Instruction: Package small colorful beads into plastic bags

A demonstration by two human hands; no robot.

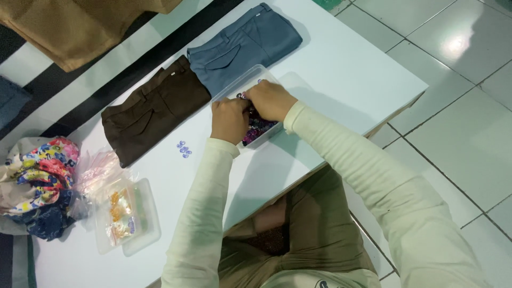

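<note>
Both my hands are down in a clear plastic box (242, 85) full of small purple and dark beads (260, 128) on the white table (330, 69). My left hand (229, 120) is curled at the box's near-left side, knuckles up. My right hand (272, 100) is bunched right beside it, and their fingertips meet over a small dark piece that I cannot make out. Cream sleeves cover both arms. A few loose pale-purple beads (184, 149) lie on the table to the left of my left wrist.
Folded grey-blue trousers (245, 42) and folded dark brown trousers (154, 109) lie behind the box. At the left sit a second clear box with orange pieces (125, 216), crumpled plastic bags (98, 170) and colourful floral cloth (40, 176). Tan fabric (69, 26) lies at the far left. Tiled floor (458, 106) to the right.
</note>
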